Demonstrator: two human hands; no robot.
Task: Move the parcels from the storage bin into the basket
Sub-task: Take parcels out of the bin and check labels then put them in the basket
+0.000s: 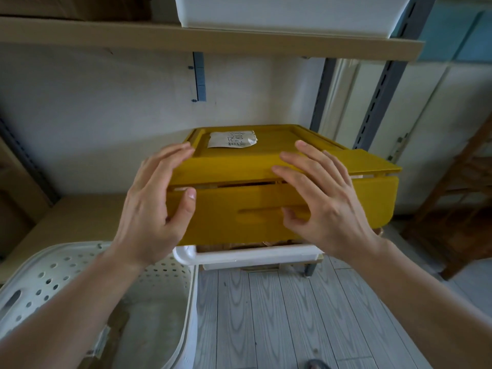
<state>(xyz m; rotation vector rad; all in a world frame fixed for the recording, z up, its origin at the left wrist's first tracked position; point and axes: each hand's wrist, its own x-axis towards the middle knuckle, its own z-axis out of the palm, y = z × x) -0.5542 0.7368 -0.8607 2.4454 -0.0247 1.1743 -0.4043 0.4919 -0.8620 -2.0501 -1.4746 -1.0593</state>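
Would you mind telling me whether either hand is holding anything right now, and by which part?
Nothing is gripped. The left hand and right hand are open at the yellow plastic storage bin, at its front edge.

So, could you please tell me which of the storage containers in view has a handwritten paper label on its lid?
The yellow bin on the shelf, between both hands. The white basket and the white tub overhead show no label.
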